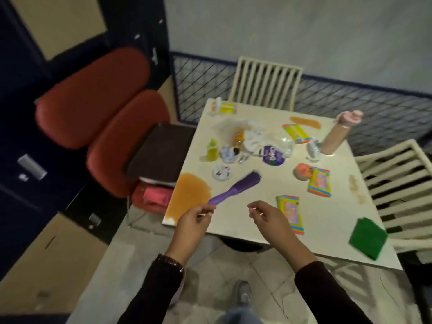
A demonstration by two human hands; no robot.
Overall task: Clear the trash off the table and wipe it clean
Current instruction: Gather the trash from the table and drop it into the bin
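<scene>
A white square table [245, 213] carries scattered trash. A purple brush [236, 187] lies near the front left, its handle end at the fingertips of my left hand [195, 220], whose fingers hang loosely curled. My right hand [268, 217] hovers over the front edge, fingers relaxed, holding nothing. An orange spill [189, 195] spreads over the front left corner. Crumpled plastic bags [252, 136] lie in the middle. Yellow wrappers [291, 212] [319, 185] lie to the right. A green cloth [367, 238] sits at the front right corner.
A pink bottle [336, 134], a round purple lid [273, 155], a small white lid [222, 173], a green squeeze pouch [211, 150] and a peach-coloured fruit [302, 171] also sit on the table. Cream slatted chairs [266, 83] [397, 183] stand behind and right. Red chairs [112, 127] stand left.
</scene>
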